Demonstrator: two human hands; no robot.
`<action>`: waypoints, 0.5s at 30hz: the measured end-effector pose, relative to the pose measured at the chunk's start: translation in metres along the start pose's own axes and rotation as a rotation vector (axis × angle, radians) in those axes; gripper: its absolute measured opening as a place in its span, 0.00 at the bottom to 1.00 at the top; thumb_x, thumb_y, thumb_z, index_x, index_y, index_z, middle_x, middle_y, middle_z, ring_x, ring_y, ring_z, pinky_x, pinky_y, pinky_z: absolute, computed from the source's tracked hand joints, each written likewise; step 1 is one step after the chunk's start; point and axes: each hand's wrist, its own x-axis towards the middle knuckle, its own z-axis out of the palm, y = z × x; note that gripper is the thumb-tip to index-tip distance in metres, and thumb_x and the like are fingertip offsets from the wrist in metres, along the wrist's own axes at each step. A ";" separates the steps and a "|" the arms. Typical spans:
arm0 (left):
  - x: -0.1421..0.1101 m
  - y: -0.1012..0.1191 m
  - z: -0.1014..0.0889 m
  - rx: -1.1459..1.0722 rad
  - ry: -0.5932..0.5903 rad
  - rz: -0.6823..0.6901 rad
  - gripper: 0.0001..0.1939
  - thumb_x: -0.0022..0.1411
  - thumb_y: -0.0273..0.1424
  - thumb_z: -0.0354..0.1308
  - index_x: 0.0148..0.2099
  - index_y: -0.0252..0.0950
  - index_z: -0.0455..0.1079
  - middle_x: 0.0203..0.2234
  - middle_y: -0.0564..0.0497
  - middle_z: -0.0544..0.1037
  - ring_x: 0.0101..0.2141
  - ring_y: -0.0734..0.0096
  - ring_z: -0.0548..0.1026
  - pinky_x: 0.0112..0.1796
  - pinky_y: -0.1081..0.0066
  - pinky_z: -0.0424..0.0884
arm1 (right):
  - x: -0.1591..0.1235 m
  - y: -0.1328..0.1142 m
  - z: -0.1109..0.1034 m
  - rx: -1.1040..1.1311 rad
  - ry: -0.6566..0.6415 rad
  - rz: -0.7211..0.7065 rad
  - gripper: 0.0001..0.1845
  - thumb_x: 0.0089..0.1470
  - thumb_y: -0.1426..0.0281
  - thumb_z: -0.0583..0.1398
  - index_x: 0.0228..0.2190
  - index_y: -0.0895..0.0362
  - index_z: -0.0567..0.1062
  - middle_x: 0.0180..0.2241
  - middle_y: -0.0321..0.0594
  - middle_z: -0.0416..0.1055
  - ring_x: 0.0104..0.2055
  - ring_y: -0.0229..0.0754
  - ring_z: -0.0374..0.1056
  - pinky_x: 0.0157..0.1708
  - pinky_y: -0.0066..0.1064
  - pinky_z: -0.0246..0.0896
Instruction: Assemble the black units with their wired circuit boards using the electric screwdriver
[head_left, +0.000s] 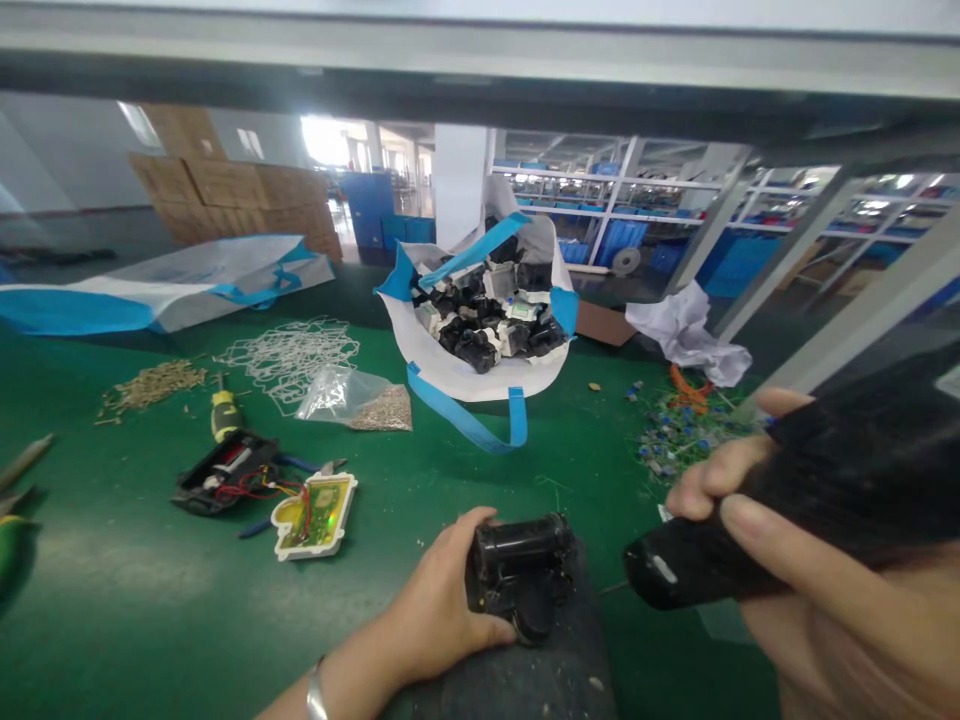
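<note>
The left grip [442, 590] is closed around one side of a black plastic housing [521, 580] on a dark pad [570, 670] on the green bench [150, 620]; the right grip [832, 580] clasps a black power screwdriver [840, 480], its bit [613, 588] apart from the housing. If the housing rocks under that one-sided hold, the bit could skid and scratch it. The housing looks glossy, with a cylindrical far section and a rounded nearer lobe.

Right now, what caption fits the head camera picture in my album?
Left hand gripping a black case, right hand holding a black power tool, an open bag of parts behind.
</note>
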 end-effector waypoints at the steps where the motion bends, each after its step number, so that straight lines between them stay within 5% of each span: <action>1: 0.000 0.000 0.000 -0.004 -0.002 0.012 0.43 0.35 0.26 0.65 0.54 0.38 0.52 0.48 0.45 0.64 0.48 0.59 0.63 0.49 0.62 0.58 | -0.003 0.003 0.004 -0.019 0.019 -0.006 0.24 0.39 0.76 0.62 0.42 0.52 0.67 0.25 0.35 0.65 0.26 0.42 0.64 0.28 0.34 0.64; 15: 0.003 0.002 0.001 -0.012 0.006 0.077 0.31 0.39 0.27 0.63 0.48 0.42 0.58 0.41 0.51 0.69 0.41 0.65 0.68 0.42 0.66 0.66 | -0.010 0.025 0.016 -0.148 -0.040 -0.006 0.18 0.41 0.75 0.61 0.37 0.52 0.67 0.24 0.34 0.66 0.24 0.43 0.65 0.27 0.38 0.63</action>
